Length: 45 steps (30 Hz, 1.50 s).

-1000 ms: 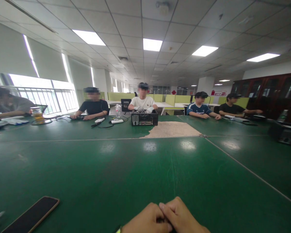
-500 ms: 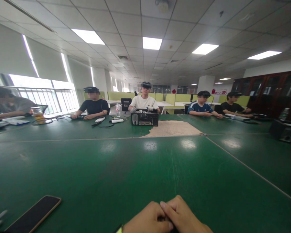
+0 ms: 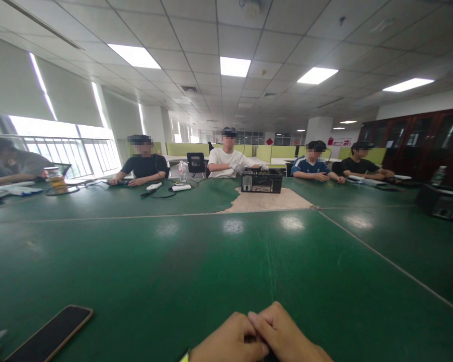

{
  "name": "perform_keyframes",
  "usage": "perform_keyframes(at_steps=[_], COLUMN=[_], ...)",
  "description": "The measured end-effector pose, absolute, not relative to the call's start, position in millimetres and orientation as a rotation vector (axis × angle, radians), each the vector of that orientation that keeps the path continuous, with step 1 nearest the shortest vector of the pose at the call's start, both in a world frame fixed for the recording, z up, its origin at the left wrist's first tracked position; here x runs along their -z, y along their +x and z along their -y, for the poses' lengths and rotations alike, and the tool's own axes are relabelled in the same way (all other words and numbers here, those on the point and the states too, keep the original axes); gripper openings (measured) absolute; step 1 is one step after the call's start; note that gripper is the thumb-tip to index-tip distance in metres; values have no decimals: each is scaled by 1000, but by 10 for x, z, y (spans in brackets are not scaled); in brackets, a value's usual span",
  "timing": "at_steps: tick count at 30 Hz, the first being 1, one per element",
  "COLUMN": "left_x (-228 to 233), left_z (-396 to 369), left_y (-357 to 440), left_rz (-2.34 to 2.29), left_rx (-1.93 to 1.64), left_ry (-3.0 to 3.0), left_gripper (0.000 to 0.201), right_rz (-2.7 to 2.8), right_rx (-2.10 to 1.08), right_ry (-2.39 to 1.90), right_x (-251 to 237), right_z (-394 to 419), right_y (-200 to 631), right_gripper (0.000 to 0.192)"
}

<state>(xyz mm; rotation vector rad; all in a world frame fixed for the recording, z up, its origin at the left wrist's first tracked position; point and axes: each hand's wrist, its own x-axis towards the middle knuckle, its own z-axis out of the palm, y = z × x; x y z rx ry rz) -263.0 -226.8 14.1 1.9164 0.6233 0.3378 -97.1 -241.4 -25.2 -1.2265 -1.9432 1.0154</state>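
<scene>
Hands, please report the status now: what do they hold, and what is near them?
Left hand and right hand clasped together, nothing visibly held. Resting at the near edge of green table. Phone lies face up to the left, apart.

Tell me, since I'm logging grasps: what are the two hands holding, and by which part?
No object shows: the left hand and right hand are clasped together on the green table.

The left hand (image 3: 228, 342) and right hand (image 3: 287, 337) rest clasped together on the green table (image 3: 196, 261) at its near edge, the right hand's fingers lying over the left hand's knuckles. Both hands are bare and hold no object. A dark smartphone (image 3: 49, 334) lies flat and face up on the table, well to the left of the hands.
</scene>
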Motion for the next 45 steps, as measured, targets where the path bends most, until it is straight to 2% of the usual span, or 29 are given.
perform_keyframes(at_steps=[15, 17, 20, 21, 26, 27, 30, 33, 37, 41, 43, 45], left_x=[-161, -160, -160, -166, -301, -354, -570, -905, -1575, -2199, -2293, -2180], left_z=[2254, 2243, 2218, 2208, 2143, 2128, 2087, 2045, 1911, 1711, 1656, 1638], left_y=[-2621, -2623, -2630, -2633, -2703, -2738, -2884, -3028, -2993, -2623, -2408, -2245], left_rz=[-651, -650, -680, -704, -805, -818, -860, -883, -890, -867, -857, -887], left_rx=[-321, -315, -278, -262, -425, -500, -727, -835, -941, -1007, -723, -211], left_ry=[1930, 1937, 1961, 1960, 1889, 1876, 1859, 1918, 2096, 2390, 2622, 2811], left_gripper=[14, 14, 18, 20, 26, 27, 30, 30, 27, 26, 24, 20], right_rz=[1975, 2008, 2056, 2051, 1763, 1707, 1730, 1855, 2094, 2252, 2250, 2359], right_rx=[-994, -886, -610, -518, 139, 153, -158, -225, -315, -946, -895, -564], right_ry=[-1264, -1411, -1739, -1829, -2243, -2381, -2564, -2523, -2368, -1738, -1650, -1781], right_x=[244, 171, -151, -319, -1211, -1309, -1391, -1393, -1606, -1746, -1643, -1463], right_z=[2404, 2463, 2637, 2695, 2674, 2611, 2450, 2457, 2583, 2403, 2240, 2128], right_y=[-994, -1034, -936, -816, 504, 801, 1300, 962, -197, -887, -950, -941], right_gripper=[63, 62, 41, 39, 81, 86, 100, 104, 89, 63, 52, 37])
